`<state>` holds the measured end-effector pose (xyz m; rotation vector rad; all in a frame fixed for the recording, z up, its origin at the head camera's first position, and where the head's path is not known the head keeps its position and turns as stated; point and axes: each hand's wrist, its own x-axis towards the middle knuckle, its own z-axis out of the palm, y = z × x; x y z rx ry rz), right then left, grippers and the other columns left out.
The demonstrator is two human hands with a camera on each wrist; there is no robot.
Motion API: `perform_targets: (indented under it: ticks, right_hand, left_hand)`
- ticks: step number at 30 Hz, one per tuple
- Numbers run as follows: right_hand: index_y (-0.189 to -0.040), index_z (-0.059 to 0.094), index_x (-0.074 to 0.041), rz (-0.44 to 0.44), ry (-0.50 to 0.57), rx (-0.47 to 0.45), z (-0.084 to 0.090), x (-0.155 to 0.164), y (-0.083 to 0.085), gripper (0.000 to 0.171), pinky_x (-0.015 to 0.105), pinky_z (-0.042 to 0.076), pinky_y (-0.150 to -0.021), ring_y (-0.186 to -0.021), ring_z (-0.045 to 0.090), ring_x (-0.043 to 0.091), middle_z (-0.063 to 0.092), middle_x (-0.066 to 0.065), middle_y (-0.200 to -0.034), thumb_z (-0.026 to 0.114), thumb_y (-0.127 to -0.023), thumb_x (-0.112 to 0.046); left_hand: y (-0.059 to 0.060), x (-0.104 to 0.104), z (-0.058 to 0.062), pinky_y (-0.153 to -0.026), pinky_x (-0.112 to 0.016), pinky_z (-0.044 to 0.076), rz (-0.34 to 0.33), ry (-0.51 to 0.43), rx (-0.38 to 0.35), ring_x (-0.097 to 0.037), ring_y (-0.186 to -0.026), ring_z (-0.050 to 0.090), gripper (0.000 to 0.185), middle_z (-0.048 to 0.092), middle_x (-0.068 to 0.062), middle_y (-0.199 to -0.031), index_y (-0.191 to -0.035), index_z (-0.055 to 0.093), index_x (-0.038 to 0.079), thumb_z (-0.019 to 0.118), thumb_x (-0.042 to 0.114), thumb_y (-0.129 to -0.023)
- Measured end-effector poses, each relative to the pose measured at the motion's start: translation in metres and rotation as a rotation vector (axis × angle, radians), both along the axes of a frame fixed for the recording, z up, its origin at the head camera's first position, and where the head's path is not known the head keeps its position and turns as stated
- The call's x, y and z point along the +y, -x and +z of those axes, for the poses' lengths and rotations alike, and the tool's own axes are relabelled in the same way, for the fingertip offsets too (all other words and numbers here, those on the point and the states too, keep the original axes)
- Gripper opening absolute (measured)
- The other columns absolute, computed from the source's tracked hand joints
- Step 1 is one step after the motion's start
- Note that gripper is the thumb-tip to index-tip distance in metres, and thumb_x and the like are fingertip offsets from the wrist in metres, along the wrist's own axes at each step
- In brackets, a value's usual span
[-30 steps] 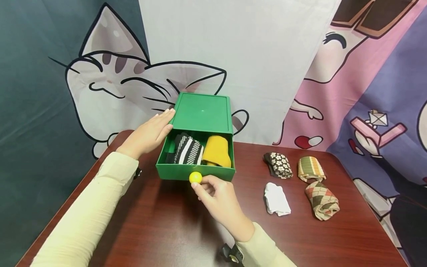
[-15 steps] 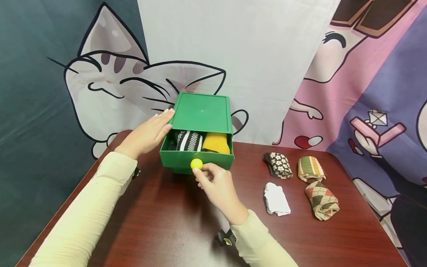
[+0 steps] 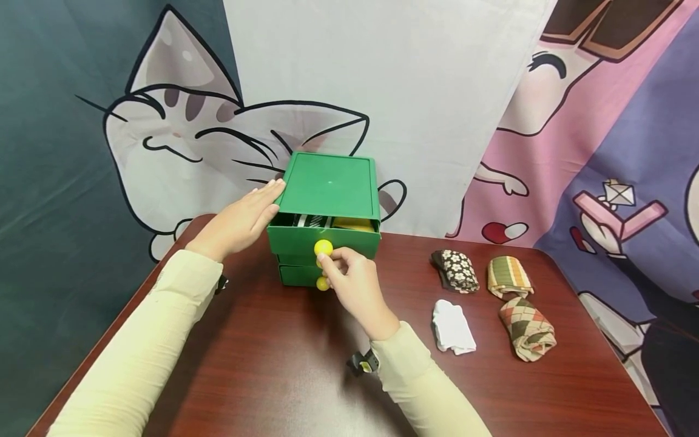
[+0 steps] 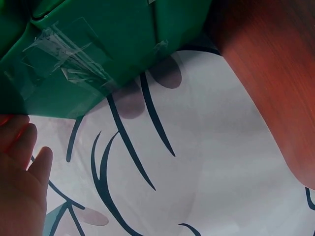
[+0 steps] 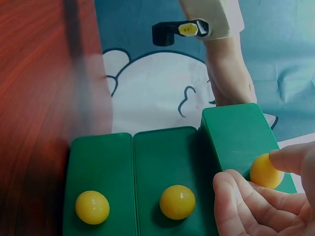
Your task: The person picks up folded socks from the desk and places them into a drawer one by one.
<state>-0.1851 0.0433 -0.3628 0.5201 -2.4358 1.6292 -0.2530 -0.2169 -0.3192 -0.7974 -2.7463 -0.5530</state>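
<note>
Your right hand [image 3: 349, 280] pinches the yellow knob [image 3: 323, 247] of the top drawer [image 3: 323, 240] on the green drawer box [image 3: 327, 185]; thumb and fingers curled round the knob, so that grip is clamped on it. Right wrist view confirms it: fingertips [image 5: 236, 189] wrapped at the knob [image 5: 265, 170], drawer front sticking out past the two lower fronts. Top drawer is only slightly out; head view shows a thin gap with a striped black-and-white sock [image 3: 310, 221] and a mustard sock [image 3: 352, 223] visible inside. Second yellow knob [image 3: 323, 283] sits below on a lower drawer, just beside your right-hand fingers. Your left hand [image 3: 240, 221] lies flat against the box's left side, fingers straight and together, pressing on it, nothing gripped. Left wrist view shows only finger edges [image 4: 22, 147] beside the green wall [image 4: 108, 44], with clear tape on it. Box stands at the back of the wood counter [image 3: 273, 364], against the cartoon cat backdrop [image 3: 180, 133]. To the right on the counter, well apart from the box: dark floral sock [image 3: 455, 269], striped green-tan sock [image 3: 509, 276], white sock [image 3: 452, 326], argyle sock [image 3: 527, 328], all rolled or folded, none touching your hands. Both sleeves are cream.
</note>
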Motion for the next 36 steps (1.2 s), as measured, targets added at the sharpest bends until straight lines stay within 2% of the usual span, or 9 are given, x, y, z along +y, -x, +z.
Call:
perform_targets:
  ticks: [9,15,25,31,36]
  right_hand:
    - [-0.098,0.073,-0.004,-0.026,-0.042,-0.011,0.002,-0.002,0.011,0.023,0.024,0.053,-0.057,-0.06,0.065,0.012,0.073,0.005,-0.076,0.068,-0.099,-0.027]
    - [-0.097,0.072,-0.004,-0.041,-0.051,-0.001,0.002,-0.002,0.019,0.025,0.025,0.054,-0.057,-0.059,0.063,0.01,0.07,0.003,-0.071,0.067,-0.1,-0.029]
    - [-0.095,0.071,-0.005,-0.059,-0.053,0.0,0.003,-0.002,0.026,0.026,0.024,0.048,-0.05,-0.058,0.06,0.011,0.065,-0.001,-0.067,0.066,-0.1,-0.031]
    - [-0.093,0.071,-0.006,-0.065,-0.041,-0.002,0.004,-0.002,0.025,0.025,0.024,0.047,-0.049,-0.057,0.06,0.011,0.065,0.001,-0.066,0.068,-0.099,-0.03]
    - [-0.091,0.071,-0.008,-0.054,-0.025,-0.032,-0.002,0.002,0.024,0.026,0.026,0.05,-0.052,-0.06,0.064,0.017,0.069,0.008,-0.07,0.068,-0.098,-0.032]
  left_hand:
    - [-0.001,-0.003,0.0,-0.125,-0.046,0.018,-0.015,-0.013,0.009,-0.029,-0.153,0.023,0.053,0.029,-0.014,-0.164,-0.16,0.028,0.003,0.03,0.028,-0.113]
    - [-0.001,-0.003,0.0,-0.125,-0.047,0.02,-0.024,-0.025,0.025,-0.03,-0.153,0.025,0.053,0.03,-0.015,-0.163,-0.159,0.029,0.001,0.03,0.028,-0.113]
    - [0.001,0.001,0.0,-0.126,-0.045,0.019,-0.006,-0.007,0.037,-0.03,-0.153,0.024,0.055,0.029,-0.014,-0.164,-0.16,0.027,0.002,0.034,0.029,-0.112]
    - [0.002,0.003,0.001,-0.126,-0.047,0.018,0.003,0.042,0.046,-0.034,-0.152,0.024,0.056,0.029,-0.019,-0.163,-0.159,0.027,-0.002,0.037,0.026,-0.112]
    - [-0.001,0.005,0.001,-0.126,-0.049,0.012,0.058,0.125,0.091,-0.032,-0.153,0.024,0.057,0.033,-0.017,-0.162,-0.158,0.03,0.0,0.041,0.03,-0.11]
